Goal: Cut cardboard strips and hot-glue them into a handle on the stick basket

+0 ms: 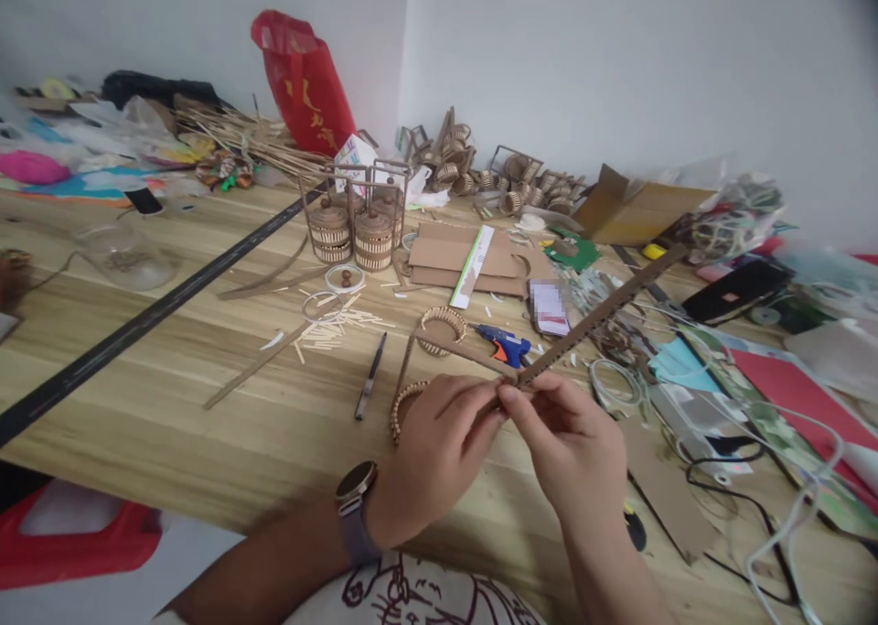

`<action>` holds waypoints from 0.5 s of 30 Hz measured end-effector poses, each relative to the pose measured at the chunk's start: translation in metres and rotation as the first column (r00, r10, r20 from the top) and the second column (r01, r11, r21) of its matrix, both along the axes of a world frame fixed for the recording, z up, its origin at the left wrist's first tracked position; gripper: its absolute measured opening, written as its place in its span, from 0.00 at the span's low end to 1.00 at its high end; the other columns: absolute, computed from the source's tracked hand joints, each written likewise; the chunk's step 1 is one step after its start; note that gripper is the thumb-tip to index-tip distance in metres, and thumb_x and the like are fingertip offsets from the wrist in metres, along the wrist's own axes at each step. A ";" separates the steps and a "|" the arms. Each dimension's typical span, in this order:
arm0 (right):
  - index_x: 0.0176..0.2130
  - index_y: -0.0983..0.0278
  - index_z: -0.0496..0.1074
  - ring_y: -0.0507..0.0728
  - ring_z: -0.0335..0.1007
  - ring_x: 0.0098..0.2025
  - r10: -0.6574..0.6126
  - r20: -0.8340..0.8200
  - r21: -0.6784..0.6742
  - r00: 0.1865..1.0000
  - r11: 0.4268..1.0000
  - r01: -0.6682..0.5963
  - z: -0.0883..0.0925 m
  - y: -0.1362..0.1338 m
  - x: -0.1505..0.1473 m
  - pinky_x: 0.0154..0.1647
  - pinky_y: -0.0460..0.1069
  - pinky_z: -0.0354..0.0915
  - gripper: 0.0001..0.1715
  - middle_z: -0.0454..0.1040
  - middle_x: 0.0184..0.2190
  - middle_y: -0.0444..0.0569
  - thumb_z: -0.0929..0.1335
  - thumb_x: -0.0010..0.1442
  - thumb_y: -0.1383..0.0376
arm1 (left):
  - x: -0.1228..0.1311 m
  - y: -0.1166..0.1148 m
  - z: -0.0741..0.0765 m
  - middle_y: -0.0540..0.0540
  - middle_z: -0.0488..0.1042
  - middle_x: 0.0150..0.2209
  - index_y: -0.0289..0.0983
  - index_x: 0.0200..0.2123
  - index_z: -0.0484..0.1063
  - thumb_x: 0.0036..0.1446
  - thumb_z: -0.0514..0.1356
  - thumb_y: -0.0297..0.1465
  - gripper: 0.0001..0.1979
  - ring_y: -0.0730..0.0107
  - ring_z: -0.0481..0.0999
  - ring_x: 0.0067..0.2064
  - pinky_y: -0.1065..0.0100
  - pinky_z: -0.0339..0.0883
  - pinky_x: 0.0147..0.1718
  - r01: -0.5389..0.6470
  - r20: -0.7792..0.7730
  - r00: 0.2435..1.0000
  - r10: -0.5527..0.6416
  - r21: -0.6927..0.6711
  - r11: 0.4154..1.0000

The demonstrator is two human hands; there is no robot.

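Observation:
My left hand (445, 447), with a watch on the wrist, pinches the corner of a thin brown cardboard frame (473, 355). Against it, my right hand (572, 433) is closed on the lower end of a long brown cardboard strip (604, 305) that slants up to the right. The fingertips of both hands meet where strip and frame join. One round ring of light sticks (410, 410) is partly hidden behind my left hand; another ring (443, 330) lies behind the frame. A blue glue gun (506, 346) rests just beyond my hands.
Left of my hands lie a pen (371, 375) and scattered small sticks (329, 332). Small lidded baskets in frames (374, 236) stand further back. Flat cardboard (439, 254), a phone (549, 307) and tangled white cables (813, 488) are also on the table. Part of another person's hand shows at the left edge.

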State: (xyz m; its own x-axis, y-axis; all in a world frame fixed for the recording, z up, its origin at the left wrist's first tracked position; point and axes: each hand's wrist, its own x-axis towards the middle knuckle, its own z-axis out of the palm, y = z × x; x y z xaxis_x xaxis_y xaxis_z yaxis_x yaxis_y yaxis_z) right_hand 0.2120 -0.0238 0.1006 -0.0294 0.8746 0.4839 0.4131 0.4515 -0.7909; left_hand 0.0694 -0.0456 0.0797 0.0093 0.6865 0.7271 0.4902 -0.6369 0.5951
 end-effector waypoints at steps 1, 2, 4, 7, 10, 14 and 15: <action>0.34 0.59 0.74 0.54 0.72 0.28 -0.020 0.030 0.010 0.999 1.000 0.020 -0.002 -0.001 0.001 0.30 0.47 0.69 0.05 0.75 0.27 0.44 0.72 0.59 0.60 | 0.000 0.000 0.000 0.43 0.79 0.42 0.36 0.48 0.71 0.67 0.56 0.28 0.08 0.65 0.78 0.44 0.62 0.75 0.44 0.003 0.010 1.000 -0.003 0.001 1.000; 0.34 0.59 0.74 0.54 0.72 0.29 -0.033 0.055 0.018 0.998 0.999 0.032 -0.003 -0.002 0.001 0.31 0.48 0.69 0.05 0.75 0.27 0.44 0.72 0.59 0.60 | 0.001 0.000 0.000 0.43 0.80 0.41 0.36 0.47 0.72 0.66 0.56 0.28 0.08 0.65 0.78 0.44 0.63 0.75 0.44 0.005 0.019 1.000 -0.005 0.001 1.000; 0.35 0.58 0.74 0.54 0.73 0.30 -0.035 0.081 0.031 0.996 0.999 0.033 -0.005 -0.002 0.002 0.33 0.48 0.68 0.04 0.75 0.28 0.44 0.72 0.59 0.60 | 0.001 0.001 -0.001 0.43 0.80 0.40 0.36 0.44 0.73 0.66 0.56 0.27 0.07 0.66 0.79 0.43 0.64 0.75 0.43 0.010 0.040 0.999 -0.010 0.001 1.000; 0.34 0.58 0.74 0.54 0.72 0.30 -0.018 0.067 0.038 0.998 0.999 0.016 -0.004 -0.003 0.002 0.33 0.48 0.69 0.03 0.75 0.27 0.43 0.72 0.59 0.62 | 0.000 0.003 0.000 0.44 0.80 0.39 0.36 0.42 0.75 0.66 0.57 0.27 0.06 0.67 0.79 0.43 0.65 0.75 0.43 0.053 0.097 0.994 -0.051 -0.020 0.998; 0.33 0.58 0.74 0.54 0.72 0.29 0.004 0.014 0.034 1.000 0.999 -0.005 0.001 -0.003 0.001 0.31 0.47 0.69 0.03 0.75 0.26 0.43 0.72 0.58 0.62 | -0.004 0.005 -0.001 0.45 0.80 0.40 0.38 0.41 0.76 0.65 0.58 0.26 0.06 0.68 0.78 0.43 0.66 0.75 0.44 0.139 0.175 0.976 -0.128 -0.052 0.989; 0.32 0.59 0.75 0.55 0.73 0.29 0.035 0.001 -0.001 0.999 0.999 -0.035 0.006 0.000 0.001 0.32 0.49 0.71 0.05 0.75 0.26 0.44 0.73 0.57 0.61 | -0.012 0.003 -0.004 0.45 0.80 0.40 0.38 0.42 0.76 0.64 0.57 0.24 0.09 0.69 0.79 0.42 0.67 0.75 0.43 0.167 0.252 0.958 -0.135 -0.108 0.980; 0.31 0.59 0.75 0.55 0.74 0.29 0.040 -0.012 -0.014 0.999 0.999 -0.041 0.006 0.002 0.001 0.32 0.49 0.71 0.06 0.76 0.26 0.44 0.73 0.57 0.60 | -0.013 0.003 -0.005 0.45 0.80 0.40 0.38 0.42 0.76 0.64 0.56 0.24 0.09 0.69 0.79 0.42 0.67 0.75 0.43 0.156 0.256 0.959 -0.121 -0.125 0.980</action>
State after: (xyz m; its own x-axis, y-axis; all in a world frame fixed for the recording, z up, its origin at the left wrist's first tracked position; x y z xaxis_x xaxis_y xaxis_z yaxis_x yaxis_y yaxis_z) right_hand 0.2132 -0.0214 0.1066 -0.0595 0.8796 0.4721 0.3855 0.4564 -0.8019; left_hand 0.0561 -0.0429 0.0743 -0.0553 0.7875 0.6138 0.2300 -0.5882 0.7753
